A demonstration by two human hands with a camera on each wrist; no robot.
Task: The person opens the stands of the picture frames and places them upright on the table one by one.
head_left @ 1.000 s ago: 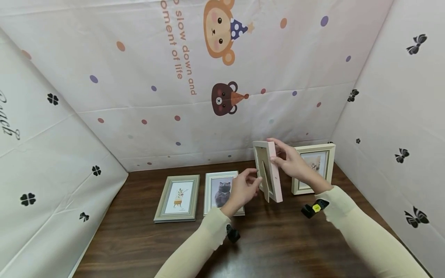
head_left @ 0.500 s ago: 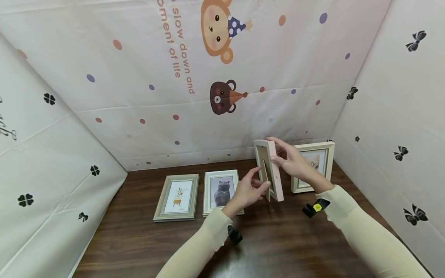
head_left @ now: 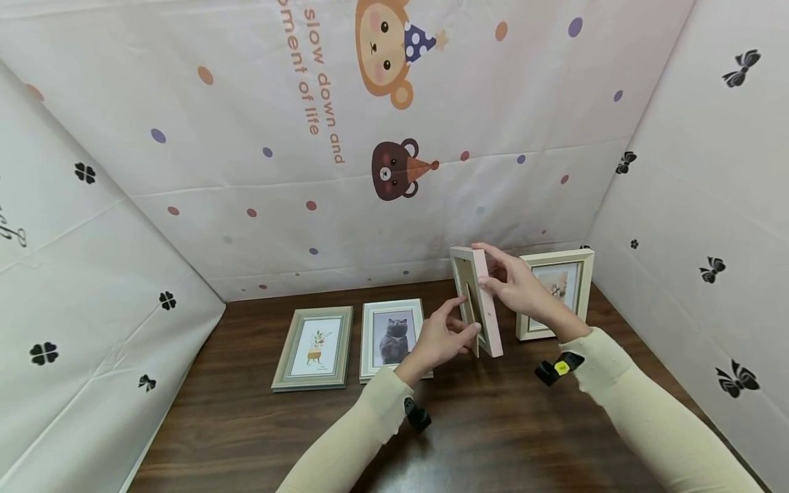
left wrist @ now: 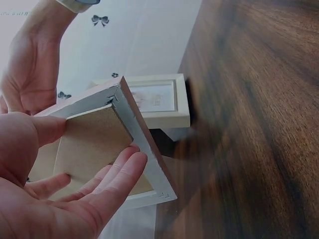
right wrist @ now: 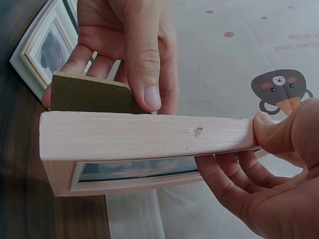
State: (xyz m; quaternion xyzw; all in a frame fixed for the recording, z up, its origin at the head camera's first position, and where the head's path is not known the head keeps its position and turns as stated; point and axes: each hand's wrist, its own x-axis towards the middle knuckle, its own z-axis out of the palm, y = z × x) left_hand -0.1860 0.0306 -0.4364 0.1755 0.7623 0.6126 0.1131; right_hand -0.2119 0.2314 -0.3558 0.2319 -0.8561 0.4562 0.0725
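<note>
Pink frame (head_left: 490, 313) sits right of the cat frame (head_left: 391, 339), back showing. Right hand (head_left: 519, 288) grips its side; left hand (head_left: 438, 339) pinches its stand (left wrist: 97, 133). Step looks like adjusting the stand; next probably calls for steadying the frame while angling it.

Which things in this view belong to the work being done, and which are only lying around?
In the job:
pink frame, held by the right hand
its back stand, held by the left hand

Apparently just nearby:
flower-picture frame
cat-picture frame
cream frame

Cream sleeves (head_left: 345, 435), 2 black wrist-cameras (head_left: 417, 415), yellow label (head_left: 561, 368)
</note>
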